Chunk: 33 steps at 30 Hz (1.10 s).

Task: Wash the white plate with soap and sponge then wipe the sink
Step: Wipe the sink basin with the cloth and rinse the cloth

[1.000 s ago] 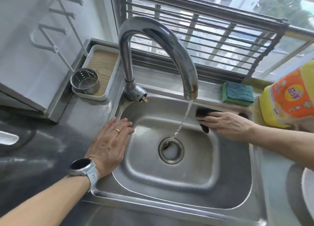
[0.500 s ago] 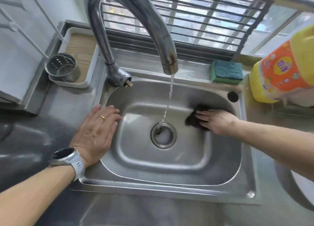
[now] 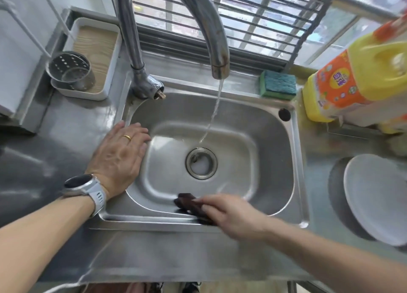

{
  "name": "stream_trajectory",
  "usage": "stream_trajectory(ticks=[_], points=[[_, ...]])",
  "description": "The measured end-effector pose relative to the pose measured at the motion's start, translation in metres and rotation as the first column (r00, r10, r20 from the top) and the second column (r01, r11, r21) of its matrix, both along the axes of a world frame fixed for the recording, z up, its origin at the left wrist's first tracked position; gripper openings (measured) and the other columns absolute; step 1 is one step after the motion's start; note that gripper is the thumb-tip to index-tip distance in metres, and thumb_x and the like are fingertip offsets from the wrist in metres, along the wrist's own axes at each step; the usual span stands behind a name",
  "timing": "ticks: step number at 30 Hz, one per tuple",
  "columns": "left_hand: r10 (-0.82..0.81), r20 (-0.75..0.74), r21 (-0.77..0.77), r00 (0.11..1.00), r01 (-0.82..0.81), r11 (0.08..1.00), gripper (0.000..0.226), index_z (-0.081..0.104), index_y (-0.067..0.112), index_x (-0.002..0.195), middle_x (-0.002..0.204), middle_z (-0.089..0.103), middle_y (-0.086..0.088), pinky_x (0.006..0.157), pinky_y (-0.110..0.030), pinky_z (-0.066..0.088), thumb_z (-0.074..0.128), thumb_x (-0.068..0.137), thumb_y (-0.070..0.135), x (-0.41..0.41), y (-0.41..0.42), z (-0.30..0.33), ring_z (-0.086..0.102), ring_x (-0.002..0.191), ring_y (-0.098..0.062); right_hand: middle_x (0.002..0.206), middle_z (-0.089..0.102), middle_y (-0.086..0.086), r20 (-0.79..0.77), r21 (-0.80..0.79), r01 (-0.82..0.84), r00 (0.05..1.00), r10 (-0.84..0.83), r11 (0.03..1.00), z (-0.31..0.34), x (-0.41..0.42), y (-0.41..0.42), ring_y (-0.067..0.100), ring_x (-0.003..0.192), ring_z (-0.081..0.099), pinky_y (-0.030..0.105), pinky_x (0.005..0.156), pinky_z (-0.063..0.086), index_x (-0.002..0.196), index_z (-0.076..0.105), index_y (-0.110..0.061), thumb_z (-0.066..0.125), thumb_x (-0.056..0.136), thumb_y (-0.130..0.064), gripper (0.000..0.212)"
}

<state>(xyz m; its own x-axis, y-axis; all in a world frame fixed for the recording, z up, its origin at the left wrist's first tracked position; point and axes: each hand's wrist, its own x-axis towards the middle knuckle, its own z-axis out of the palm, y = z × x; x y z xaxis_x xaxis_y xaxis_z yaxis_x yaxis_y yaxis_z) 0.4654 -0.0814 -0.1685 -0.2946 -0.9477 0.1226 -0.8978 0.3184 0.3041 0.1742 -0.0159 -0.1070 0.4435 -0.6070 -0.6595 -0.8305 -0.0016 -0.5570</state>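
Observation:
The steel sink [image 3: 271, 143] fills the middle of the view, and water runs from the faucet [image 3: 211, 28] toward the drain [image 3: 201, 163]. My right hand [image 3: 231, 215] presses a dark cloth [image 3: 189, 203] against the sink's near wall and front rim, fingers fairly straight and blurred. Flat on the sink's left rim rests my left hand [image 3: 120, 151], fingers straight, holding nothing. The white plate [image 3: 376, 198] lies on the counter right of the sink. A green-blue sponge [image 3: 278, 85] sits on the back ledge. The yellow soap bottle [image 3: 356, 79] stands at the right.
A white tray [image 3: 110, 72] with a perforated metal cup [image 3: 70, 71] stands back left, beside a white rack. Window bars run behind the faucet. The steel counter [image 3: 44, 160] spreads to the left and along the front.
My right hand has swept the dark cloth from the sink's far right wall across to the near front wall. My left hand stays on the left rim. The view tilted down, showing the plate.

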Motion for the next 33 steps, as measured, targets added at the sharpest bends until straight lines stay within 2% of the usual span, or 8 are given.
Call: stream_trajectory(ticks=[4, 8, 12, 17, 22, 25, 29, 33], points=[[-0.008, 0.0, 0.006, 1.0, 0.008, 1.0, 0.041, 0.069, 0.01, 0.114, 0.126, 0.068, -0.012, 0.123, -0.049, 0.027, 0.034, 0.101, 0.028, 0.0, -0.001, 0.001, 0.06, 0.128, -0.034, 0.146, 0.047, -0.012, -0.022, -0.305, -0.039, 0.999, 0.034, 0.952, 0.015, -0.026, 0.052, 0.009, 0.128, 0.044, 0.02, 0.11, 0.034, 0.142, 0.05, -0.036, 0.037, 0.104, -0.035, 0.041], [-0.012, -0.002, -0.012, 1.0, 0.011, 1.0, 0.041, 0.069, 0.01, 0.114, 0.126, 0.069, -0.012, 0.123, -0.05, 0.027, 0.034, 0.101, 0.027, 0.0, 0.0, 0.001, 0.06, 0.127, -0.034, 0.125, 0.063, -0.006, -0.317, -0.46, -0.309, 0.933, 0.171, 0.832, 0.024, -0.123, 0.032, 0.018, 0.12, 0.057, 0.027, 0.102, 0.046, 0.122, 0.066, -0.029, 0.043, 0.097, -0.036, 0.035], [-0.014, 0.015, -0.022, 1.0, 0.014, 1.0, 0.038, 0.07, 0.011, 0.112, 0.125, 0.069, -0.012, 0.122, -0.049, 0.027, 0.037, 0.1, 0.025, 0.001, 0.0, 0.0, 0.061, 0.127, -0.034, 0.11, 0.068, 0.008, -0.66, -0.386, -0.683, 0.674, 0.331, 0.62, 0.005, -0.174, -0.067, 0.035, 0.123, 0.057, 0.042, 0.103, 0.046, 0.09, 0.072, -0.019, 0.05, 0.085, -0.031, 0.025], [-0.01, 0.031, -0.066, 0.999, 0.012, 0.998, 0.035, 0.071, 0.01, 0.108, 0.122, 0.071, -0.013, 0.12, -0.05, 0.028, 0.041, 0.098, 0.024, -0.003, 0.001, 0.001, 0.063, 0.124, -0.035, 0.116, 0.068, 0.01, -0.767, -0.392, -0.776, 0.572, 0.29, 0.494, -0.008, -0.159, -0.147, 0.035, 0.129, 0.053, 0.045, 0.115, 0.036, 0.089, 0.079, -0.018, 0.048, 0.092, -0.027, 0.032], [-0.028, 0.058, -0.071, 0.998, 0.032, 0.997, 0.035, 0.074, 0.011, 0.108, 0.122, 0.071, -0.012, 0.121, -0.048, 0.026, 0.043, 0.098, 0.025, -0.003, 0.002, 0.001, 0.062, 0.123, -0.036, 0.093, 0.067, 0.006, -0.64, -0.398, -0.559, 0.737, 0.217, 0.727, 0.001, -0.146, -0.029, 0.036, 0.107, 0.063, 0.044, 0.098, 0.045, 0.079, 0.072, -0.023, 0.046, 0.084, -0.038, 0.032], [-0.02, 0.06, -0.064, 0.998, 0.024, 0.998, 0.035, 0.073, 0.012, 0.109, 0.123, 0.071, -0.011, 0.122, -0.045, 0.024, 0.042, 0.095, 0.019, 0.0, 0.002, 0.0, 0.061, 0.124, -0.035, 0.107, 0.065, -0.003, -0.503, -0.232, -0.208, 0.862, 0.065, 0.95, 0.008, -0.081, 0.02, 0.026, 0.109, 0.061, 0.041, 0.09, 0.048, 0.105, 0.064, -0.029, 0.029, 0.1, -0.043, 0.039], [0.007, -0.007, -0.032, 1.0, -0.007, 0.999, 0.041, 0.068, 0.011, 0.12, 0.132, 0.067, -0.011, 0.123, -0.042, 0.022, 0.044, 0.089, 0.004, -0.001, 0.004, 0.003, 0.059, 0.128, -0.033, 0.122, 0.067, -0.004, -0.166, -0.105, 0.034, 0.985, -0.051, 0.994, 0.014, 0.037, 0.011, 0.025, 0.116, 0.06, 0.035, 0.09, 0.047, 0.124, 0.062, -0.035, 0.035, 0.104, -0.035, 0.033], [0.144, -0.255, 0.022, 0.956, -0.143, 0.989, 0.06, 0.058, 0.006, 0.134, 0.146, 0.055, -0.014, 0.12, -0.039, 0.035, 0.041, 0.078, -0.01, -0.002, 0.006, 0.008, 0.053, 0.134, -0.032, 0.122, 0.069, 0.009, 0.172, 0.068, 0.207, 0.961, -0.215, 0.976, -0.017, 0.155, -0.016, 0.032, 0.109, 0.062, 0.039, 0.092, 0.051, 0.12, 0.059, -0.021, 0.04, 0.099, -0.024, 0.028]])
